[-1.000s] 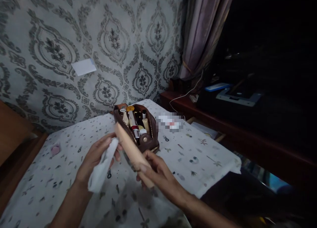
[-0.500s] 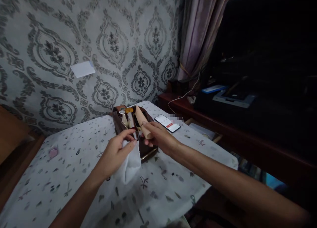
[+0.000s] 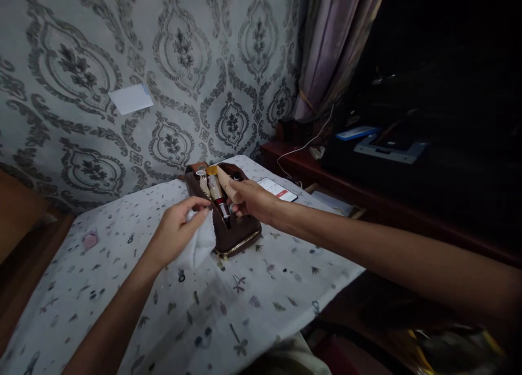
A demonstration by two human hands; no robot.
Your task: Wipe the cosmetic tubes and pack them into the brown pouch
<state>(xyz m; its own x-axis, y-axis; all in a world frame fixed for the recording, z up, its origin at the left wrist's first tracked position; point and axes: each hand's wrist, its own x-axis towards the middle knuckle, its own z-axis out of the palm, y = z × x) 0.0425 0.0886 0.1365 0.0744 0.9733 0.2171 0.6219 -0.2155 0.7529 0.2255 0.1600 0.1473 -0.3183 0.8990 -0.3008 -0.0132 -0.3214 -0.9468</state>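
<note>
In the foreground, a white patterned tablecloth [image 3: 183, 320] covers the table. The left hand [image 3: 177, 228] reaches in from the lower left, its thumb and fingers nearly closed on a white cloth [image 3: 199, 242], which hangs below them at the near left side of the brown bag [image 3: 240, 236]. Whether the left fingertips touch the bag cannot be told. The right hand [image 3: 255, 201] extends from the right, its thumb and fingers closed around the near end of a beige tube [image 3: 229, 186]. This tube is tilted over the bag's opening, its far end pointing up and to the left.

The bag stands open on the tablecloth, a gold zipper along its near lower edge. Inside, left of the beige tube, lie a silver cylinder [image 3: 223, 207] with a red band and, farther back, an orange item [image 3: 212, 170]. A phone [image 3: 281, 190] with a lit screen lies to the right of the bag, partly hidden by the right hand and forearm; a small pink object [image 3: 89, 239] lies well apart to the left. Beyond, a white card [image 3: 131, 99] shows against the patterned wall [image 3: 183, 54].
</note>
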